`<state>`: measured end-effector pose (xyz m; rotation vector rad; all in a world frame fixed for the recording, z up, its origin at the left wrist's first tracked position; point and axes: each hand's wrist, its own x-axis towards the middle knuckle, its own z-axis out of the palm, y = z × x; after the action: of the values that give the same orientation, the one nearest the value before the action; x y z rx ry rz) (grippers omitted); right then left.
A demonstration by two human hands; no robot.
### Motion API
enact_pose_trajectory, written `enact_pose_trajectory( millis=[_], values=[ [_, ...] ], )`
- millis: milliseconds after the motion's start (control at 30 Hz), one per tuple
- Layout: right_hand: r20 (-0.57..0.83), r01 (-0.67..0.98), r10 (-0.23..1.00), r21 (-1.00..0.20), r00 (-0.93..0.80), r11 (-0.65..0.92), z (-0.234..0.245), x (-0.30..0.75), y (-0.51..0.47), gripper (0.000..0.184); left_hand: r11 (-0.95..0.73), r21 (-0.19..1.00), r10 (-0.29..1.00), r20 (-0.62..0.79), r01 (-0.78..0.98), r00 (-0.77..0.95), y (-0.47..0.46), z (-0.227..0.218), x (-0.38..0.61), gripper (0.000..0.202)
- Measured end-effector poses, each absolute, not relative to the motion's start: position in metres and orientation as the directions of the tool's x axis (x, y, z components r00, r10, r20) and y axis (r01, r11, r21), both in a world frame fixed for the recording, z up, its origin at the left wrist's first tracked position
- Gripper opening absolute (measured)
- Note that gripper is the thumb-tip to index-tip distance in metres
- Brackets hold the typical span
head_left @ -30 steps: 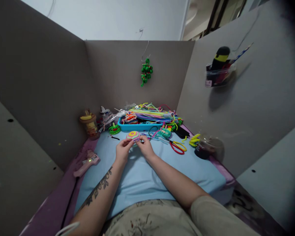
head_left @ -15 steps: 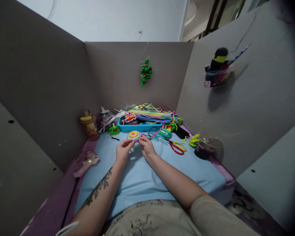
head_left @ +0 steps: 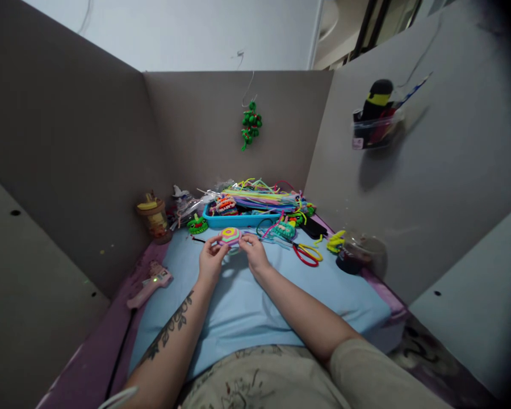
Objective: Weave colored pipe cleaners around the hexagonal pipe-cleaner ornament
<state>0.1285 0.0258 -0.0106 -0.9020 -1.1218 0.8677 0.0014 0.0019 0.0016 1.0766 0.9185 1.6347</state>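
Two bare hands share a striped disc (head_left: pixel 230 234) over a blue cloth (head_left: pixel 255 309), its pink, yellow and green rings facing up toward the wearer. With the clock read around the disc and twelve pointing away from the body, the left hand (head_left: pixel 212 257) grips the rim from eight o'clock, thumb below and fingers above, while the right hand (head_left: pixel 254 253) closes thumb and fingertips on the edge near four. How hard either one presses, the view cannot tell. Sound handling here probably calls for a light, even pinch at the very rim, since the piece looks soft and a hard squeeze could bend its rings; level wrists would likely save it from twisting. A pale strand (head_left: pixel 233 251) shows just under the disc, and fingers are best kept from snagging it. The forearms reach in from seven and five, elbows wide, wrists close together, and a shadow on the cloth suggests the disc is held clear of it. Nearby, scissors (head_left: pixel 308 254) lie between three and four, handles toward the right arm, a blue tray (head_left: pixel 242 220) sits at twelve, and a pink glue gun (head_left: pixel 153 284) rests at eight
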Motion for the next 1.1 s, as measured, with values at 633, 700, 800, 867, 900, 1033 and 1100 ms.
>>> enact_pose_trajectory(
  millis=[633,700,800,867,900,1033,1100],
  values=[
    [0.372,-0.121,0.922,-0.916,0.107,0.383,-0.012,0.125,0.021,0.02,-0.316,0.922,0.94,0.271,-0.224,-0.208,0.008,-0.006,-0.003,0.045],
    [0.359,-0.132,0.928,-0.92,0.098,0.369,-0.012,0.124,0.02,0.015,-0.321,0.922,0.935,0.271,-0.218,-0.23,0.009,-0.006,-0.004,0.043],
    [0.345,-0.149,0.934,-0.922,0.099,0.356,-0.011,0.122,0.019,0.016,-0.316,0.928,0.929,0.261,-0.197,-0.261,0.009,-0.006,-0.004,0.041],
    [0.343,-0.149,0.935,-0.924,0.092,0.353,-0.01,0.122,0.019,0.016,-0.319,0.931,0.925,0.264,-0.178,-0.274,0.009,-0.006,-0.004,0.04],
    [0.345,-0.147,0.935,-0.924,0.085,0.354,-0.01,0.122,0.019,0.015,-0.323,0.931,0.922,0.27,-0.167,-0.279,0.009,-0.006,-0.004,0.039],
    [0.366,-0.144,0.928,-0.917,0.076,0.373,-0.01,0.122,0.019,0.017,-0.337,0.932,0.913,0.29,-0.132,-0.287,0.01,-0.009,-0.005,0.038],
    [0.377,-0.142,0.921,-0.911,0.096,0.388,-0.012,0.122,0.021,0.021,-0.342,0.933,0.912,0.3,-0.114,-0.281,0.01,-0.011,-0.005,0.037]
  ],
)
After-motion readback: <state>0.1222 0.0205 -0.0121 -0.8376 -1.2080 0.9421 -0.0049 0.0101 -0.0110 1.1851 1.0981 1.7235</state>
